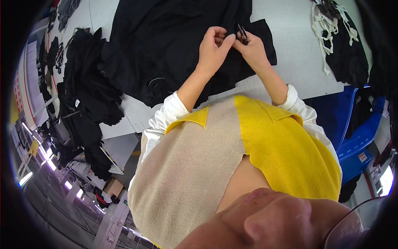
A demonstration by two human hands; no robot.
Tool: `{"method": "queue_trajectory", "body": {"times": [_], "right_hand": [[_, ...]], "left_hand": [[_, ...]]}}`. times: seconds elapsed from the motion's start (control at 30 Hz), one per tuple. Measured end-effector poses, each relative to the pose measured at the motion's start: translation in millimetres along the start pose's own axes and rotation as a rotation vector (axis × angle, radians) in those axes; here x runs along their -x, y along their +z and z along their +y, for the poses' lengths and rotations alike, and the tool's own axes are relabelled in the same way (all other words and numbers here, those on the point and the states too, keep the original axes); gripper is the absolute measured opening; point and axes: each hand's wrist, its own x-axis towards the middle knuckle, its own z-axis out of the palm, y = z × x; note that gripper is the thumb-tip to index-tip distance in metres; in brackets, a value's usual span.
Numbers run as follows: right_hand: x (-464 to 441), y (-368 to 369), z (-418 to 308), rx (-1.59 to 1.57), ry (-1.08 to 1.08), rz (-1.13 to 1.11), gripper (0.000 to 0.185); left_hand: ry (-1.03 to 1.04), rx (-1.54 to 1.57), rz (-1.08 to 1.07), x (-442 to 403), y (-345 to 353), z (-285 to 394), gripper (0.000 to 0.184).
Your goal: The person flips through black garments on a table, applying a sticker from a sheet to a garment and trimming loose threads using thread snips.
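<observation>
A large black garment (166,45) lies spread on the light table in front of me, with folds and a sleeve-like part at the right. Over it, my left hand (214,49) has its fingers curled and its thumb bent in; anything pinched there is too small or hidden. My right hand (253,50) grips small dark thread snips (243,35), blades pointing away from me. Both thumb tips nearly meet above the cloth.
Crumpled black garments (83,74) are heaped on the left. At the right lie dark pieces with white drawstrings (325,33). A blue plastic bin (356,137) holding dark cloth stands by my right side. The table edge (240,87) runs close to my body.
</observation>
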Motion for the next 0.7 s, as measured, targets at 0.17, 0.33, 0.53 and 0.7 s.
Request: {"method": "queue_trajectory", "body": {"times": [0.17, 0.33, 0.53, 0.7], "right_hand": [[2, -11, -1, 0.019, 0.008, -0.034, 0.020], [-5, -21, 15, -0.152, 0.064, 0.026, 0.020], [-24, -53, 27, -0.770, 0.406, 0.044, 0.023], [-32, -65, 42, -0.912, 0.478, -0.032, 0.027]], "left_hand": [[-0.119, 0.049, -0.054, -15, 12, 3, 0.020], [-0.319, 0.521, -0.031, -33, 5, -15, 0.021], [-0.655, 0.875, -0.049, -62, -20, -35, 0.019], [-0.670, 0.705, -0.088, -68, -23, -24, 0.019]]}}
